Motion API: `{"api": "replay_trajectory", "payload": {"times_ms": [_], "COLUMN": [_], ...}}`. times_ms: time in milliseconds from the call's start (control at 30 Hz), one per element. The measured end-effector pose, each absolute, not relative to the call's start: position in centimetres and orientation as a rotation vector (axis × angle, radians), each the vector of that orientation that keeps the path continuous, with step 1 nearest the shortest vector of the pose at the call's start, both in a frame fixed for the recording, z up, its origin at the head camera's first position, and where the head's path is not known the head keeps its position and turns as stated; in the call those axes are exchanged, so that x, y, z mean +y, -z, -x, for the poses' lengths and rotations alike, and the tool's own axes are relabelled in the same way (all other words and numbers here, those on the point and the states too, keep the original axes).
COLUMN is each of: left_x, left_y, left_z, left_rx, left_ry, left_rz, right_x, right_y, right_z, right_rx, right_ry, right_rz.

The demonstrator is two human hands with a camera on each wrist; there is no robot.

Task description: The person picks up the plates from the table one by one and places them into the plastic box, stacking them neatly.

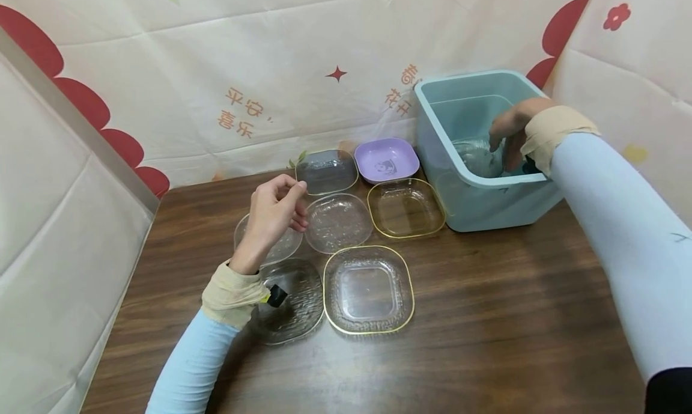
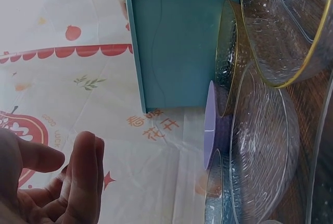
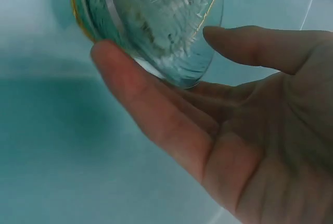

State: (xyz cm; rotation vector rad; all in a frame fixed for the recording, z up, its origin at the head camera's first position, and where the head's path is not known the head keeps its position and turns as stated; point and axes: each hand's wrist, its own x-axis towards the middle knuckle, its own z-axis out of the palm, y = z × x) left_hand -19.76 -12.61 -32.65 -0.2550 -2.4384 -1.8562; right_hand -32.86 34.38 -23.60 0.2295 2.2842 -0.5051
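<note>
Inside the pale blue bin [image 1: 432, 125] at the far right of the desk [image 1: 486, 318], reaches down with the right hand [image 1: 510, 134] and holds a clear glass dish [image 1: 478, 157]. Tilts it on its edge, fingers fairly straight along its underside, thumb stretched toward the other face; a light, half-open grip, as the right wrist view shows. Has a thin gold line round its rim.

Above the spread of dishes, hovers with the left hand [image 1: 276, 213]. Holds nothing: fingers loosely curled, thumb tip near the forefinger.

On the desk, already laid out in a close cluster left of the bin:
- at the back, a clear square dish [image 1: 326, 171] and a purple dish [image 1: 386, 160] just beside it;
- in the middle, a round clear dish [image 1: 337, 222] and an amber square dish [image 1: 405, 208] with a gold rim, nearly touching the bin;
- in front, a large gold-rimmed square dish [image 1: 369, 289] and a round ribbed dish [image 1: 292, 309] beside the left wrist;
- under the left hand, one more round dish [image 1: 281, 249], partly hidden.

Makes seven out on the wood and one not yet out of the bin; cannot tell whether more lie beneath it.

As for writing: on the backdrop cloth [image 1: 162, 101], reads 平安喜乐 [image 1: 243, 113] in orange. Shows further orange characters next to the bin, partly cut off and too unsure to read. Carries a small panda-like print in the middle of the purple dish. Shows no brand anywhere.
</note>
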Motion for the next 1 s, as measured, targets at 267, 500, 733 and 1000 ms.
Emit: {"api": "replay_trajectory", "payload": {"times_ms": [267, 500, 733, 1000], "left_x": [-12.2, -12.1, -12.1, -12.1], "left_y": [32.8, 32.7, 32.9, 33.0], "left_z": [19.9, 19.9, 19.9, 20.0], "left_rx": [-2.438, -2.442, -2.455, -2.459], "left_ry": [1.864, 1.868, 1.861, 1.862], "left_rz": [0.272, 0.267, 0.266, 0.273], "right_x": [36.3, 36.5, 36.5, 36.4], "right_y": [25.4, 25.9, 26.2, 26.1], "right_z": [35.6, 35.9, 35.8, 35.8], "right_rx": [2.041, 2.012, 2.016, 1.993], "right_ry": [0.488, 0.572, 0.634, 0.567], "right_rz": [-0.122, -0.157, -0.133, -0.065]}}
